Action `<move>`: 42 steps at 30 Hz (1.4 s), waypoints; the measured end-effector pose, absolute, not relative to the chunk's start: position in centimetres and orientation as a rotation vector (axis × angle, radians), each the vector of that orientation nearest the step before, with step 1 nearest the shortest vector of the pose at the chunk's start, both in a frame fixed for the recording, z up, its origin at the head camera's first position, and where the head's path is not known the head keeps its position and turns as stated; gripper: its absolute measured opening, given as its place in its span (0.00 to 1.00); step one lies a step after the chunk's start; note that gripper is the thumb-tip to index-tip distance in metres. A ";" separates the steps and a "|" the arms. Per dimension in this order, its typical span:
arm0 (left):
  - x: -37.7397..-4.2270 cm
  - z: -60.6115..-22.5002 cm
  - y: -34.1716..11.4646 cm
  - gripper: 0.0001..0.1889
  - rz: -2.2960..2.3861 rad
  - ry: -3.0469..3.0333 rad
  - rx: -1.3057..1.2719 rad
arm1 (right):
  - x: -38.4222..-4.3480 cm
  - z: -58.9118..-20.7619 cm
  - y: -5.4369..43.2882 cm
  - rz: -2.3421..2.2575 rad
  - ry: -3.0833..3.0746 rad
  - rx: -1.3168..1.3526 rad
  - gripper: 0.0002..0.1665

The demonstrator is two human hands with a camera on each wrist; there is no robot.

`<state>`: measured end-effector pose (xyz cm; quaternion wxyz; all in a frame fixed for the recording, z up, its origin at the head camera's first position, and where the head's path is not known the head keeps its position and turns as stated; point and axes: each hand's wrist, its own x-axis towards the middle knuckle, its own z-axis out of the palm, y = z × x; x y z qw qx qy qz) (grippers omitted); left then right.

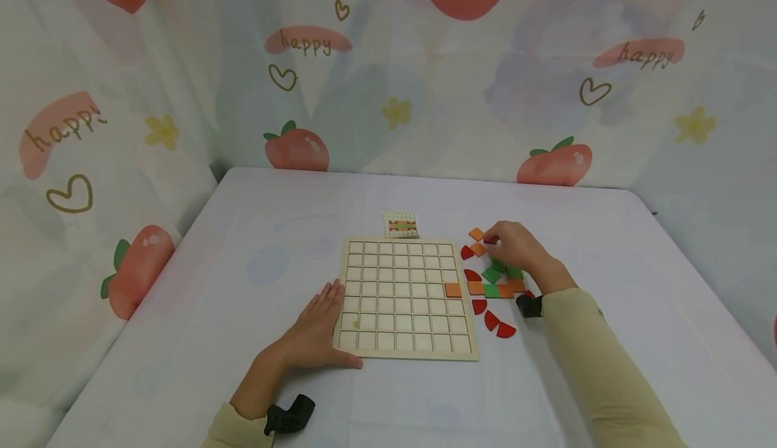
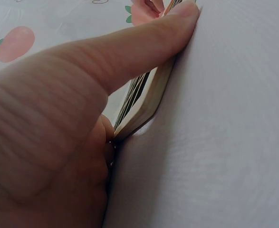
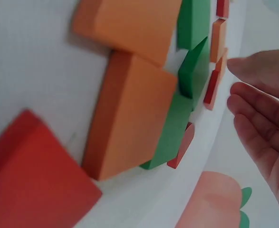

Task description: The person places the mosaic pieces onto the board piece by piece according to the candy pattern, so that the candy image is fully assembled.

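Picking, seemingly; right hand (image 1: 514, 244) narrow, empty, by a red piece (image 3: 211, 90); left hand (image 1: 312, 328) straight-fingered against the board (image 1: 403, 291); a pinch seems called for next.

I've got a pale printed backdrop (image 1: 449, 90) across the back, wrapping down the left side and round to the right. I see red fruit (image 1: 300, 151), yellow flowers (image 1: 397, 113), outlined hearts (image 1: 282, 77), "happy" lettering (image 1: 306, 43) on it. Whitish counter (image 1: 206, 286), rounded far corners, faint bluish blotches. Light reads dim to me, shadows soft.
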<state>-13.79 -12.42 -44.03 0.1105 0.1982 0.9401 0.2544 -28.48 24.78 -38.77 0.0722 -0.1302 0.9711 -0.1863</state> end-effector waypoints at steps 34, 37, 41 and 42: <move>-13.9 -44.1 -12.6 0.69 0.733 2.767 0.595 | -30.8 -39.5 25.9 -0.535 2.850 -0.314 0.17; -13.8 -44.1 -12.5 0.68 0.745 2.763 0.592 | -30.7 -39.4 25.8 -0.532 2.845 -0.326 0.16; -13.8 -44.1 -12.5 0.68 0.751 2.760 0.592 | -30.6 -39.3 25.9 -0.517 2.840 -0.354 0.16; -13.8 -44.1 -12.5 0.68 0.755 2.760 0.592 | -30.6 -39.3 25.9 -0.510 2.842 -0.363 0.16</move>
